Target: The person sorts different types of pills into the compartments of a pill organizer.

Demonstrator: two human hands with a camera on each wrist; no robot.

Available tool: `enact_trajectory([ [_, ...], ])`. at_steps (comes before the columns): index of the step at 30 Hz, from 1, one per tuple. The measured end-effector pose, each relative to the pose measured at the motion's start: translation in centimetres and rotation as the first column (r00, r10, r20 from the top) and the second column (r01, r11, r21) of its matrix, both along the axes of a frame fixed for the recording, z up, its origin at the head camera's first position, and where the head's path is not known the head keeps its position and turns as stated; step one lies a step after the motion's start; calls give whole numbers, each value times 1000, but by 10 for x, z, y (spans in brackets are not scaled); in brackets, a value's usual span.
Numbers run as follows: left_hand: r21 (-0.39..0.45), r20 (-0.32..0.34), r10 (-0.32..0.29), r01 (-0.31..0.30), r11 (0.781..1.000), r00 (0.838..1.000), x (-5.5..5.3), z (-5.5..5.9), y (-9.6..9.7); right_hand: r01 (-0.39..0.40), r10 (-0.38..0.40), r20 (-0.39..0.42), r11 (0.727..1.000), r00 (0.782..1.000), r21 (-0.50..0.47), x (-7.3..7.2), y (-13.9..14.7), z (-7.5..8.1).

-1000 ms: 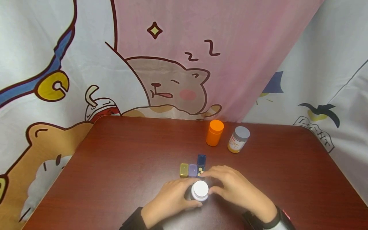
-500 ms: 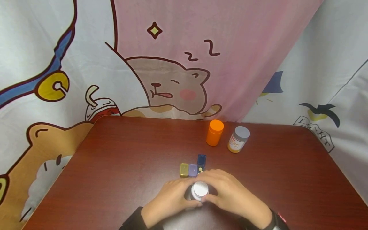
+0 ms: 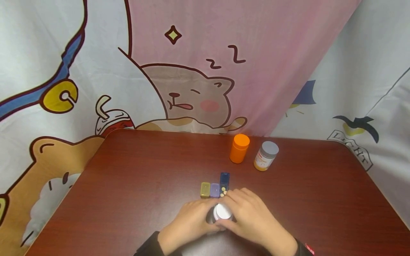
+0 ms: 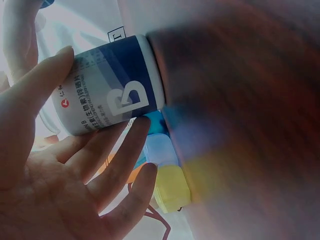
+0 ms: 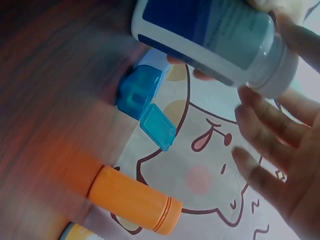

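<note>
A white pill bottle (image 4: 107,87) with a blue label stands upright on the table between the hands. My left hand (image 3: 190,218) grips its body, thumb on the near side and fingers on the far side. On top, the white cap (image 5: 280,72) is pinched between the thumb and fingers of my right hand (image 3: 251,215). Just beyond the bottle lies a small pill box with a yellow compartment (image 3: 205,190), a purple compartment (image 3: 214,190) and a dark blue one. The blue lid (image 3: 225,177) stands open, and several pale tablets (image 3: 223,189) show inside.
Farther back on the brown table (image 3: 144,167) stand an orange bottle (image 3: 238,149) and a grey-lidded jar (image 3: 266,156) to its right. A printed cartoon cloth (image 3: 192,89) hangs behind the table's far edge.
My right hand has moved left from beside the bottle onto its cap, and its fingers have closed round it. The left hand and the bottle have stayed in place.
</note>
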State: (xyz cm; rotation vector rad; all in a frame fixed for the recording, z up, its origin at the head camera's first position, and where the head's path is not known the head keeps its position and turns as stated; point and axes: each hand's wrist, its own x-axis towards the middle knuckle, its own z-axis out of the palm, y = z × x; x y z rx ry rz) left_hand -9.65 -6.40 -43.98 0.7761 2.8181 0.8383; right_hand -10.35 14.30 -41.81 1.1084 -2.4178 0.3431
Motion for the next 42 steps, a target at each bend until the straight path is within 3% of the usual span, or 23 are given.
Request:
enact_trajectory([
  [4,1,-8,2,-2,1000,1000,1,0,1,50,-52,-83,999,995,-20,1,-5,-5],
  [7,0,-13,0,0,1000,1000,1,0,1,75,-76,-84,997,994,-12,2,-7,-5],
  [11,-3,-11,-1,1,1000,1000,1,0,1,84,-86,68,996,994,28,5,-1,2],
  [14,8,5,-2,2,1000,1000,1,1,0,63,-69,228,997,971,34,6,6,9],
  [17,25,22,-6,5,1000,1000,1,2,0,38,-43,294,999,955,23,4,9,12],
  [19,28,24,-5,5,1000,1000,2,2,0,35,-39,270,999,962,18,3,8,11],
  [23,17,4,2,-3,1000,1000,1,2,0,60,-62,142,998,988,15,4,4,7],
  [27,-10,-23,11,-11,1000,1000,1,2,0,89,-90,38,996,995,22,7,0,4],
  [36,-26,-50,22,-23,999,998,2,2,0,98,-97,29,995,995,-7,7,-3,1],
  [42,-38,-66,23,-25,999,998,3,2,1,143,-143,1,990,990,20,11,-7,0],
])
